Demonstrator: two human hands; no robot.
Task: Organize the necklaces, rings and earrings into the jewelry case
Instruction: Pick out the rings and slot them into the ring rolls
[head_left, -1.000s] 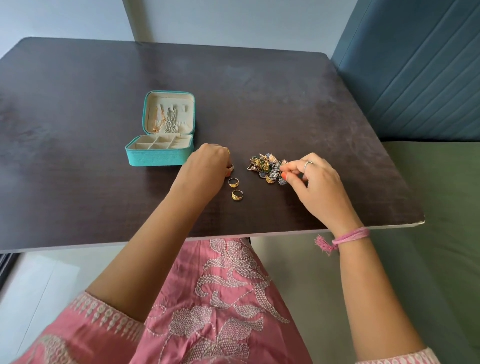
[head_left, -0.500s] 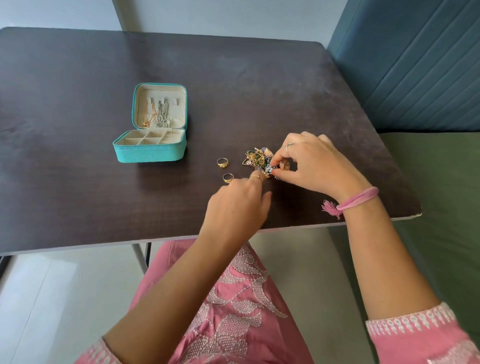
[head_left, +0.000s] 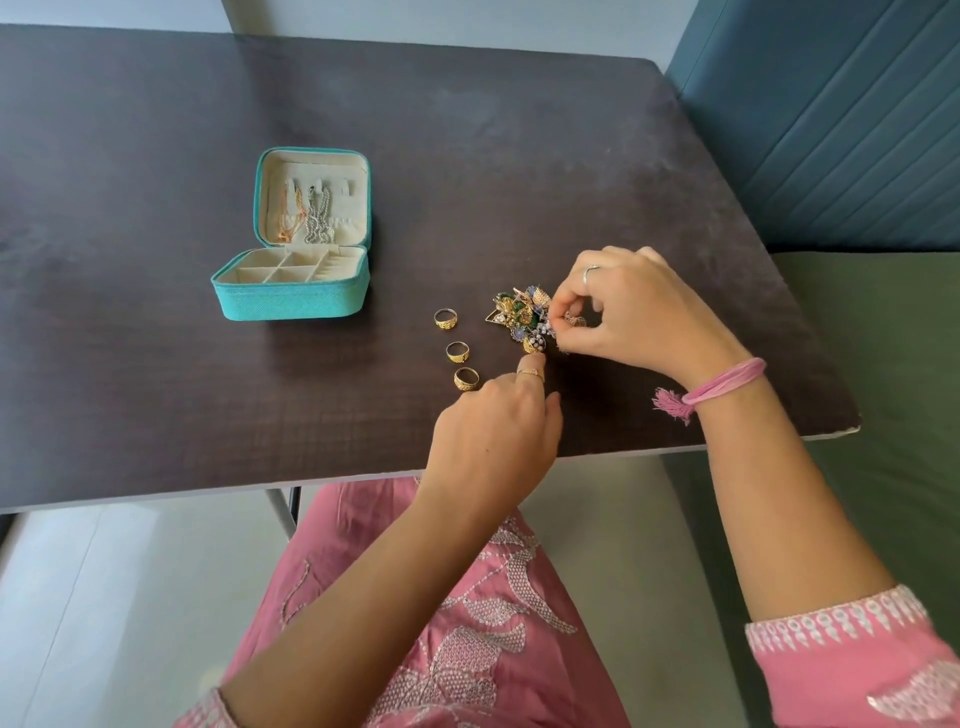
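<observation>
Since the frame half a second earlier, a third gold ring has appeared on the table, and the left hand has stayed near the front of the earring pile. Nearest the viewer, the left hand (head_left: 493, 431) lies over the dark table (head_left: 156, 389) with its fingers loosely curled; one extended finger, wearing a ring, reaches the near edge of the earring pile (head_left: 524, 319), and whether the hand grasps anything cannot be told. Just beyond its knuckles lies the nearest ring (head_left: 466, 378), with the middle ring (head_left: 457, 352) behind it and the far ring (head_left: 445, 318) further back; the three stand apart from one another, left of the pile. To the right, the right hand (head_left: 639, 312), with a pink thread bracelet (head_left: 722, 387) at the wrist, pinches a piece at the right side of the pile between thumb and forefinger. Further back and to the left sits the teal jewelry case (head_left: 291, 301), open, its lid upright. Necklaces (head_left: 309, 218) hang inside the lid, one gold-toned and one silver-toned. The divided base compartments are cream-lined; their contents cannot be made out.
</observation>
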